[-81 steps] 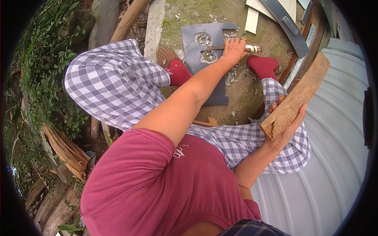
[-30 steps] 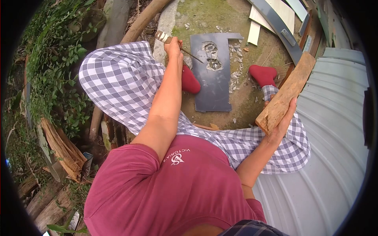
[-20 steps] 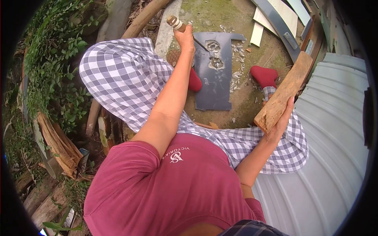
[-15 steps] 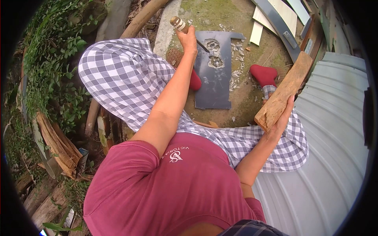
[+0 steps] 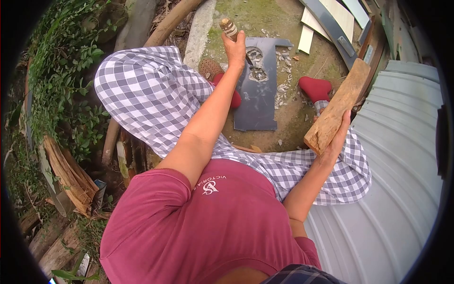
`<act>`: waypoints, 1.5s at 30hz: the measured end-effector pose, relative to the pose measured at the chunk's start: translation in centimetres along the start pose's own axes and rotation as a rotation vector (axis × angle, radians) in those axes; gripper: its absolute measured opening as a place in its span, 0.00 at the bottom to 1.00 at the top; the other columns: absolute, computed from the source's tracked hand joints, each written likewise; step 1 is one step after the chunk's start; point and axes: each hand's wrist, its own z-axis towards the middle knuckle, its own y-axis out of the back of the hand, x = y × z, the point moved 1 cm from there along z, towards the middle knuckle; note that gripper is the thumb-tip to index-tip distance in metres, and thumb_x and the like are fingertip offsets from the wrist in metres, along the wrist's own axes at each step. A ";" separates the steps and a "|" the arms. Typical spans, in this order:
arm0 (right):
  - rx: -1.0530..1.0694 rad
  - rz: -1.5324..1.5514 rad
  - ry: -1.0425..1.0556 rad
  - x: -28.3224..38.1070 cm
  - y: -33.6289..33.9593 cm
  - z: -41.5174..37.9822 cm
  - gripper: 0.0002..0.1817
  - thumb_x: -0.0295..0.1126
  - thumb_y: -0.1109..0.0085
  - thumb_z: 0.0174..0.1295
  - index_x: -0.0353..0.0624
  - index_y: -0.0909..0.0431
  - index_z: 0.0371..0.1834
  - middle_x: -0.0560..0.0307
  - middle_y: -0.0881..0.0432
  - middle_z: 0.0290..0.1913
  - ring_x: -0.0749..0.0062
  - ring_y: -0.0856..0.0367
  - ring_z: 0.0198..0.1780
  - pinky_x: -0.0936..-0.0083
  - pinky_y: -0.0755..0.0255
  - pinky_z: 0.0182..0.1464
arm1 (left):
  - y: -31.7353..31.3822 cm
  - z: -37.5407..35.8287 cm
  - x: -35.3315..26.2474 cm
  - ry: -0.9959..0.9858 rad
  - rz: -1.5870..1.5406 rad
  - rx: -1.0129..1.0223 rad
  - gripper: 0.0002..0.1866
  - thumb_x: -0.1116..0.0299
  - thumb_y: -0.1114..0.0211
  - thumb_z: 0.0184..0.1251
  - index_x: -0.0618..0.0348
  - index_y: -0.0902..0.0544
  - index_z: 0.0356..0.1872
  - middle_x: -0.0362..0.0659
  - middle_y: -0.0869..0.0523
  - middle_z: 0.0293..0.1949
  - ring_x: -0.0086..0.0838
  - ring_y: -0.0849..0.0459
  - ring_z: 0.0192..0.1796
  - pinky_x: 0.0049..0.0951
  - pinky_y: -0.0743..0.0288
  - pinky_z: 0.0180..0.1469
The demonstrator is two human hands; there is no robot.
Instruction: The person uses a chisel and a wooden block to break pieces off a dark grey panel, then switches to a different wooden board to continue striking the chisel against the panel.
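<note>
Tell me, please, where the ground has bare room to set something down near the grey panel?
Free: the mossy ground above the grey panel, and the dirt between panel and right foot. Crowded: chips along the panel's right edge.

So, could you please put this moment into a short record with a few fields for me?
left hand: closed around the chisel, its taped handle end sticking up past the fist
chisel tip: hidden behind the hand, over the dark panel
right hand: gripping the wooden block at its lower end, raised off the ground
dark panel: flat on the ground between the feet, two ragged holes near its far end
debris: pale chips scattered beside the holes
seat: person sits on a corrugated metal sheet
</note>
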 end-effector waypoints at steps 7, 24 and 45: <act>0.043 -0.001 -0.035 -0.2 0.0 0.0 0.31 0.54 0.46 0.66 0.38 0.31 0.59 0.49 0.21 0.44 0.65 0.18 0.38 0.71 0.21 0.36 | -0.5 0.4 -0.7 -0.100 0.060 0.014 0.29 0.59 0.35 0.63 0.68 0.36 0.56 0.55 0.20 0.45 0.43 0.20 0.47 0.40 0.29 0.53; 0.068 0.021 -0.016 -0.7 0.4 0.8 0.30 0.56 0.47 0.65 0.38 0.30 0.53 0.49 0.21 0.33 0.64 0.19 0.27 0.72 0.21 0.30 | -1.2 -1.7 -1.9 -0.255 0.447 0.226 0.23 0.62 0.28 0.49 0.65 0.24 0.42 0.56 0.22 0.40 0.49 0.23 0.48 0.42 0.28 0.51; 0.222 0.094 0.061 0.9 -1.8 -3.3 0.31 0.56 0.48 0.66 0.36 0.31 0.55 0.47 0.20 0.36 0.66 0.18 0.30 0.73 0.20 0.32 | 0.6 -2.5 0.0 -0.061 0.125 0.157 0.18 0.72 0.32 0.47 0.62 0.24 0.41 0.45 0.15 0.36 0.31 0.15 0.39 0.30 0.23 0.44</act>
